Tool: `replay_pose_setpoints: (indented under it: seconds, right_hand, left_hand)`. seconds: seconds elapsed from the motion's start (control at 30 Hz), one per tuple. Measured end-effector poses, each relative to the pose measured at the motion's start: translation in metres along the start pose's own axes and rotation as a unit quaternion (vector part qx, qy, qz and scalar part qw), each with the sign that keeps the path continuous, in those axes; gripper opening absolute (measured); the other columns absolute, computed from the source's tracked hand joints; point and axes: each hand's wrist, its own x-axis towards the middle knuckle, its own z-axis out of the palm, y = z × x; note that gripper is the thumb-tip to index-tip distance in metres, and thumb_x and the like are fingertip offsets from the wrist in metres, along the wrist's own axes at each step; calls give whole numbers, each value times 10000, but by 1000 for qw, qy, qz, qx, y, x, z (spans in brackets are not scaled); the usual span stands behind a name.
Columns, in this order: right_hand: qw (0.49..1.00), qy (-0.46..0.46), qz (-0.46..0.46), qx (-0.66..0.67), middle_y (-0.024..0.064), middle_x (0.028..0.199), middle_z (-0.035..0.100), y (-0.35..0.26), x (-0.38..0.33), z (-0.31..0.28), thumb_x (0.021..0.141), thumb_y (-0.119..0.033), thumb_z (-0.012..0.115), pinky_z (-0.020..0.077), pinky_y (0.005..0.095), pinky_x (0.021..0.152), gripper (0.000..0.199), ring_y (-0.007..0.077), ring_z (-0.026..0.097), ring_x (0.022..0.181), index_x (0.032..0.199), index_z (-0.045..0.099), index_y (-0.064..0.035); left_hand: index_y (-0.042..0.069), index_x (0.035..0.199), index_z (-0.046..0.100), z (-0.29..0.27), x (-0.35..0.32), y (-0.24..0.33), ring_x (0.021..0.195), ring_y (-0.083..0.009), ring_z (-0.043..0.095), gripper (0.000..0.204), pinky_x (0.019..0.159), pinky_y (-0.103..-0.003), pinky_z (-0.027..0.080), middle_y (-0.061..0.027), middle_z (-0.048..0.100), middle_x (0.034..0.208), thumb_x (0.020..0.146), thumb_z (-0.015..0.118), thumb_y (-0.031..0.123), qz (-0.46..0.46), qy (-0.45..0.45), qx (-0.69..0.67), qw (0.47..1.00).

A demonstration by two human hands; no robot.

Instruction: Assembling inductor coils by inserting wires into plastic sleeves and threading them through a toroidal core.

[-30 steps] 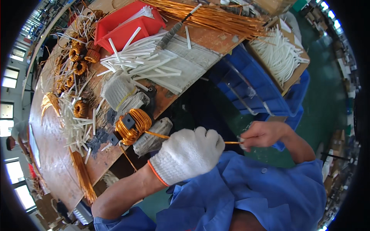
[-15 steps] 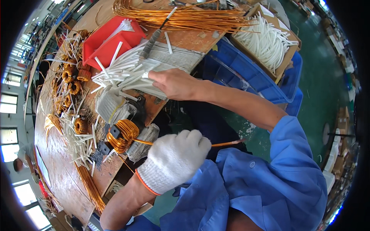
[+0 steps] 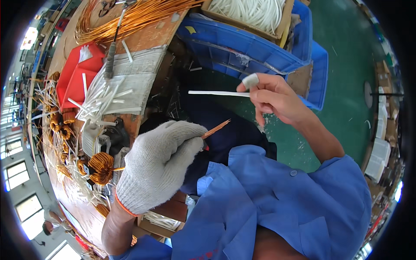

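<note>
My left hand (image 3: 158, 162), in a white knitted glove with an orange cuff edge, is closed around copper wires. Their bare, frayed end (image 3: 216, 129) sticks out past the thumb, pointing up and to the right. Behind the glove, the orange wire leads to a wound copper coil (image 3: 102, 168) at the table edge. My bare right hand (image 3: 279, 99) pinches one end of a thin white sleeve tube (image 3: 216, 93) between thumb and index finger. That tube lies nearly level, its free end toward the left, apart from the wires. White tape wraps the right index finger.
A pile of white tubes (image 3: 102, 99) lies by a red bin (image 3: 77, 73) on the wooden table. Long copper wires (image 3: 130, 19) and a grey-handled tool (image 3: 110, 60) are behind. Blue crates (image 3: 255, 50) carry a cardboard box of white tubing (image 3: 249, 15). More coils stand at left.
My right hand has left the tube pile and moved right, with a white tube in its fingers. My left hand has turned, and the wire end now points upward. The view has shifted right.
</note>
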Motion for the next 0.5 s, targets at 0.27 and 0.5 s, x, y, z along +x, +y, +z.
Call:
replay_pose_setpoints:
  seconds: [0.27, 0.5]
  right_hand:
    - [995, -2, -25, -95, 136, 957, 743, -15, -21, 25, 1016, -10, 679, 558, 273, 656, 169, 206, 779, 813, 1176, 692, 42]
    - [915, -59, -211, -340, 98, 944, 662, 3, -9, 29, 950, 14, 729, 538, 373, 647, 243, 254, 684, 803, 1190, 696, -8]
  left_hand:
    - [-44, 1171, 757, 8, 11, 20, 807, -42, 588, 217, 709, -226, 488, -15, 692, 871, 1005, 634, 23, -68, -14, 7, 998]
    - [-53, 1160, 758, 11, 11, 21, 836, -50, 609, 213, 748, -236, 509, -32, 722, 917, 1013, 626, 26, -70, -15, 9, 997]
